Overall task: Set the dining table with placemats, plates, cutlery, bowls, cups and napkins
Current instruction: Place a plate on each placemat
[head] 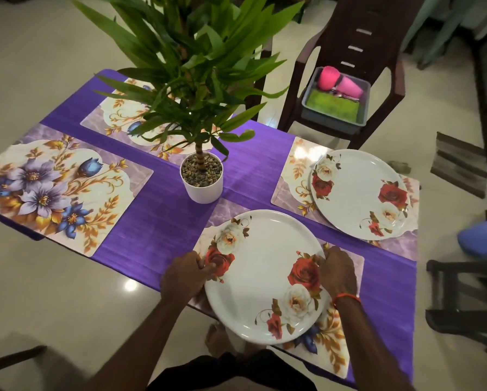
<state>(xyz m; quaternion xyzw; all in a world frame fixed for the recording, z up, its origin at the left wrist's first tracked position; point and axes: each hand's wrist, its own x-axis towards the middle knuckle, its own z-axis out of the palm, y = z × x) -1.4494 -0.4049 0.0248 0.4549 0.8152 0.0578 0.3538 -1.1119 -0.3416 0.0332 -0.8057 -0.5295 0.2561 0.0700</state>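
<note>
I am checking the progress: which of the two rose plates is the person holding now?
The near plate, closest to the person: left hand and right hand grip its opposite edges. The far plate lies untouched.

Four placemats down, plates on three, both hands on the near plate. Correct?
Not three: head view shows plates on two, the near plate and the right plate. The left placemat and far placemat carry none. Left hand and right hand do hold the near plate.
</note>
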